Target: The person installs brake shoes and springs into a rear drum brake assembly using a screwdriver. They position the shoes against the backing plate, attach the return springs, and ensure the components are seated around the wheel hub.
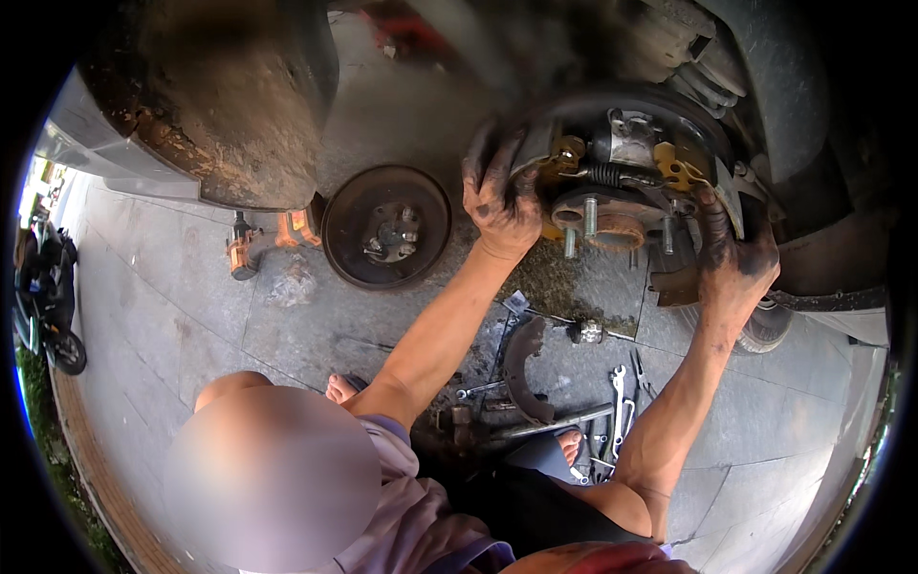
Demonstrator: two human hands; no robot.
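Observation:
A car's drum brake assembly [626, 163] is exposed, with a hub and wheel studs [598, 218], a coil spring and yellow fittings. My left hand [499, 196], black with grease, grips the left brake shoe at the assembly's left edge. On the opposite side, my right hand [734, 256], also greasy, is closed on the right brake shoe [729, 196] at its lower end. Both forearms reach up from the lower edge of the view.
The removed brake drum [387, 225] lies on the paving, with an orange tool [241, 251] to its left. A loose brake shoe [524, 368], wrenches [622, 392] and pliers lie between bare feet. A motorbike [43, 311] stands far left. A blurred skin-toned patch sits lower left.

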